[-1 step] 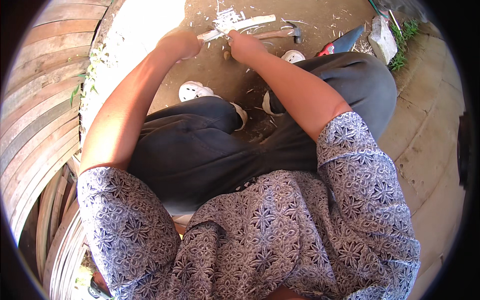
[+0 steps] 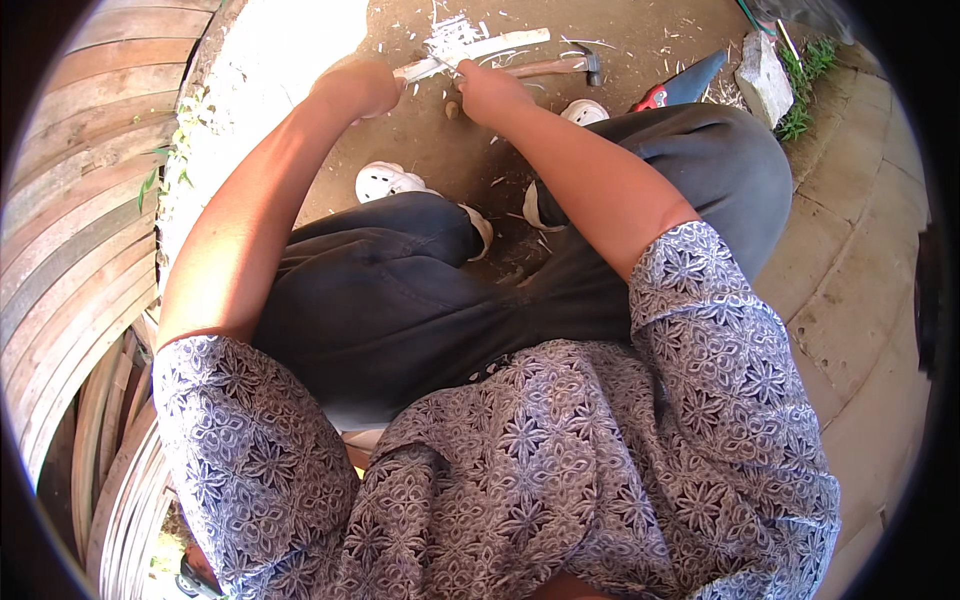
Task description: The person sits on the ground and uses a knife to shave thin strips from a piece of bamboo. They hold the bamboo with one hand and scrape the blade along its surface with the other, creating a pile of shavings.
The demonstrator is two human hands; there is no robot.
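Pale wood is jutting from the fist of a person who is sitting low over bare earth with knees bent. The left hand (image 2: 362, 88) is gripping the near end of a narrow wooden strip (image 2: 510, 42), which is slanting up and to the right beyond both hands. The right hand (image 2: 493, 92) is closing around a thin, knife-like tool (image 2: 443, 64), its blade crossing the strip just beside the left hand; its handle is hiding inside the fist. White shavings (image 2: 455, 30) are littering the ground around the strip.

A claw hammer (image 2: 555, 68) is lying just beyond the right hand, its head pointing right. Farther right, a handsaw (image 2: 692, 80) with a blue blade and red handle is resting near the person's knee, and a rough grey stone (image 2: 765, 82) is standing beside green grass (image 2: 808, 78). The person is wearing white clogs (image 2: 388, 181), dark trousers (image 2: 390, 290) and a floral-patterned shirt (image 2: 560, 460). Weathered planks (image 2: 90, 110) are lining the left side, while paving slabs (image 2: 860, 230) are spreading along the right.
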